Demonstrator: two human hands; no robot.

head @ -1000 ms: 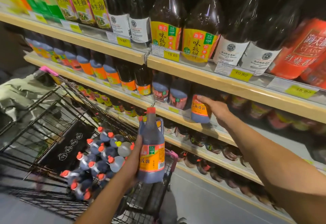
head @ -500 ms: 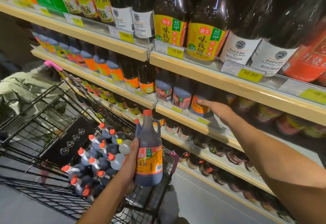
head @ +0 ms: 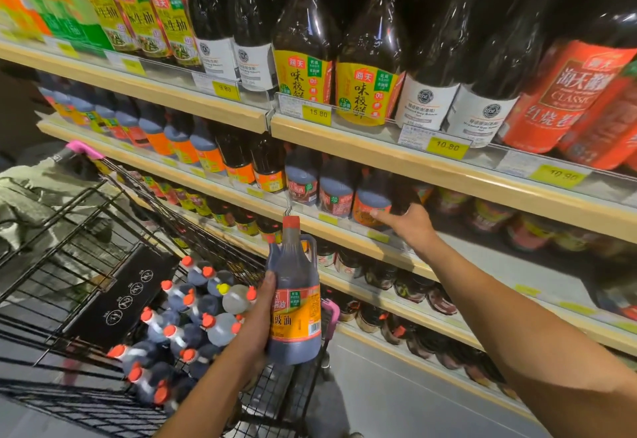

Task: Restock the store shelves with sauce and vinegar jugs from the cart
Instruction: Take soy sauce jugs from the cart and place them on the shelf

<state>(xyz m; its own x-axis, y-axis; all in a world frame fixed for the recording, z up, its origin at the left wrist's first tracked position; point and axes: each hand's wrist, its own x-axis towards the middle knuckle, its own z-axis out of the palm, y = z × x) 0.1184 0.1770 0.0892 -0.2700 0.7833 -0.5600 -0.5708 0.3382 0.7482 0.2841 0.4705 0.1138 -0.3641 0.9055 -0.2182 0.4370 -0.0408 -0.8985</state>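
Observation:
My left hand (head: 261, 313) is shut around a dark sauce jug (head: 295, 303) with a red cap and an orange label, held upright over the cart's right corner. My right hand (head: 410, 227) reaches to the middle shelf (head: 341, 232), fingers stretched out and fingertips against the orange label of a dark jug (head: 370, 201) that stands there. It does not grip that jug. Several red-capped jugs (head: 193, 320), dark and clear, lie packed in the black wire cart (head: 69, 265).
Shelves of dark bottles run left to right: tall bottles on the top shelf (head: 379, 148), jugs on the middle one, small jars (head: 406, 286) lower down. To the right of my right hand the middle shelf has a dark gap (head: 448, 230). Grey floor (head: 396, 396) lies below.
My right hand has let go of the orange-labelled jug on the middle shelf and now only touches it with straight fingers. The jug in my left hand has stayed upright.

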